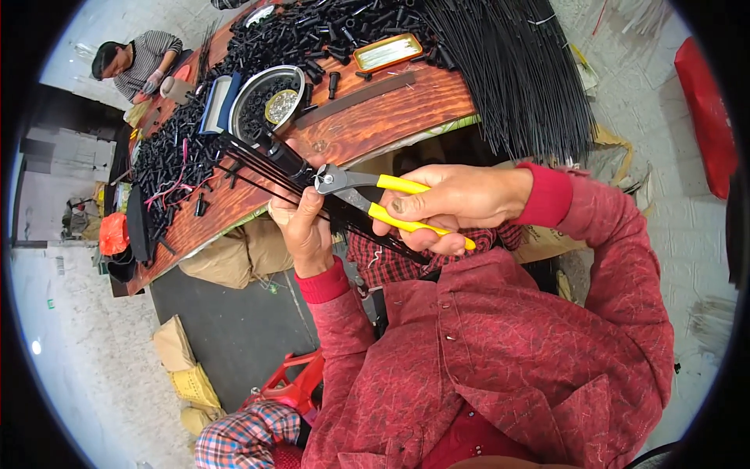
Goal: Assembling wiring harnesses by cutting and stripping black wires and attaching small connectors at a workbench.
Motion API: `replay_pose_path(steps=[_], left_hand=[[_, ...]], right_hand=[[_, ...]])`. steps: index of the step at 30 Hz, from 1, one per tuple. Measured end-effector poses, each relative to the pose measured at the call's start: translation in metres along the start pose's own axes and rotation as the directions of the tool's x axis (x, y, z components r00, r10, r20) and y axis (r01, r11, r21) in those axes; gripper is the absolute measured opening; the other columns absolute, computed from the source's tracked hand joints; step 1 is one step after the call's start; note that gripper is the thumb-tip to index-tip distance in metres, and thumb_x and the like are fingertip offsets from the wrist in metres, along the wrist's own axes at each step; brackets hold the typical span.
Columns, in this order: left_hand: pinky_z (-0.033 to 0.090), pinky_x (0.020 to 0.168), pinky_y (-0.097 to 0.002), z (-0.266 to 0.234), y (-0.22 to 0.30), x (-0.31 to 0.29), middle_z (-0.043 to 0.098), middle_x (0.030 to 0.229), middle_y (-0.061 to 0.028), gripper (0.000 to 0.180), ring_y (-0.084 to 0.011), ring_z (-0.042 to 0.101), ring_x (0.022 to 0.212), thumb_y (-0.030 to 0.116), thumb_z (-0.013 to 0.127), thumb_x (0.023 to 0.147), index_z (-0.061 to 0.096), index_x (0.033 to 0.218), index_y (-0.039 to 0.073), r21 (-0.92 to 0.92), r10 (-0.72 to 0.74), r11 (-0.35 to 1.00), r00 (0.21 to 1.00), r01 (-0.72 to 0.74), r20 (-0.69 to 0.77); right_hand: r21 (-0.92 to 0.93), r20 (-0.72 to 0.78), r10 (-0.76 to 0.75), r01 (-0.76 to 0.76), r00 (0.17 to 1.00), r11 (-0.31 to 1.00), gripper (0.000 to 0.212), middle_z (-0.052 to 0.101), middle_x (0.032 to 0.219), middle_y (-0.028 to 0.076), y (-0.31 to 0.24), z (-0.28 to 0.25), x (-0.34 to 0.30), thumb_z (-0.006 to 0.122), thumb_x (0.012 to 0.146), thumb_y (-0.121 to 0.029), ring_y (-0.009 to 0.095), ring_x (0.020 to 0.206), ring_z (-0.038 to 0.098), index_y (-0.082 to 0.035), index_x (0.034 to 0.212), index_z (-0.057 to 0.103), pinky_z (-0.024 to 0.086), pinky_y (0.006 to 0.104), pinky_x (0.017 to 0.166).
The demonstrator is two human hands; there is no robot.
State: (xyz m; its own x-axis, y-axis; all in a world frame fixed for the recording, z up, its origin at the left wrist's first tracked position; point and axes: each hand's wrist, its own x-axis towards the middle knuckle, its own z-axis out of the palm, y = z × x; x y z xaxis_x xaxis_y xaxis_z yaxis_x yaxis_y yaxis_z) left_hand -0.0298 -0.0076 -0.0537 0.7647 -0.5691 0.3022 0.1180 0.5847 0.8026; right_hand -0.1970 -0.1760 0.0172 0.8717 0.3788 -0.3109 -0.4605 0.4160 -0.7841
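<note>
My right hand (461, 202) is closed around the yellow handles of a pair of end-cutting pliers (348, 187). The dark jaws of the pliers lie against the fingertips of my left hand (305, 227), close to a black cylindrical piece (286, 161). My left hand grips thin black rods (258, 166), which run past the piece and slant down toward my lap. What sits between the jaws is too small to make out.
A reddish wooden table (367, 117) carries heaped black tubular parts (289, 35), a metal bowl (300, 78), a yellow-rimmed tray (388, 52) and a large bundle of black rods (508, 70). A person (141, 62) works at the far left. A red stool (297, 387) stands below.
</note>
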Motion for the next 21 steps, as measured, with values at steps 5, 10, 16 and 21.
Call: replay_pose_path(steps=[5, 10, 16, 21], left_hand=[[0.051, 0.088, -0.0331, 0.009, 0.018, 0.005, 0.057, 0.119, -0.0211, 0.074, -0.0222, 0.061, 0.099, 0.015, 0.073, 0.079, 0.036, 0.139, -0.009, 0.054, -0.127, 0.991, 0.981, 0.121, 0.145], [0.053, 0.086, -0.0371, 0.0, 0.02, -0.003, 0.053, 0.124, -0.0242, 0.06, -0.0262, 0.062, 0.099, 0.024, 0.072, 0.081, 0.047, 0.125, -0.008, 0.013, -0.184, 0.983, 0.969, 0.185, 0.164], [0.054, 0.082, -0.0352, -0.009, 0.009, -0.005, 0.058, 0.115, -0.0236, 0.052, -0.0251, 0.064, 0.092, 0.024, 0.071, 0.086, 0.05, 0.122, -0.006, -0.038, -0.146, 0.988, 0.98, 0.152, 0.132], [0.055, 0.081, -0.0359, -0.012, 0.002, -0.004, 0.063, 0.11, -0.0234, 0.047, -0.0264, 0.066, 0.089, 0.023, 0.071, 0.085, 0.052, 0.117, -0.005, -0.075, -0.138, 0.987, 0.99, 0.14, 0.03]], right_hand=[[0.259, 0.14, -0.041, 0.003, 0.989, 0.966, 0.044, 0.049, 0.067, 0.004, 0.022, -0.004, 0.006, 0.051, 0.098, -0.039, 0.01, 0.044, 0.045, 0.003, 0.114, 0.049, 0.036, 0.0228, 0.037], [0.23, 0.168, -0.117, 0.076, 0.979, 0.97, 0.048, 0.049, 0.067, 0.006, 0.037, -0.004, 0.016, 0.053, 0.097, -0.04, 0.01, 0.043, 0.044, 0.005, 0.114, 0.048, 0.036, 0.0232, 0.037], [0.262, 0.175, -0.171, 0.121, 0.97, 0.957, 0.049, 0.049, 0.067, 0.006, 0.043, 0.0, 0.029, 0.055, 0.096, -0.04, 0.011, 0.043, 0.045, 0.005, 0.114, 0.048, 0.036, 0.0235, 0.037], [0.324, 0.158, -0.216, 0.156, 0.964, 0.933, 0.05, 0.049, 0.066, 0.005, 0.052, -0.001, 0.042, 0.056, 0.095, -0.042, 0.01, 0.041, 0.043, 0.004, 0.112, 0.048, 0.035, 0.0234, 0.036]])
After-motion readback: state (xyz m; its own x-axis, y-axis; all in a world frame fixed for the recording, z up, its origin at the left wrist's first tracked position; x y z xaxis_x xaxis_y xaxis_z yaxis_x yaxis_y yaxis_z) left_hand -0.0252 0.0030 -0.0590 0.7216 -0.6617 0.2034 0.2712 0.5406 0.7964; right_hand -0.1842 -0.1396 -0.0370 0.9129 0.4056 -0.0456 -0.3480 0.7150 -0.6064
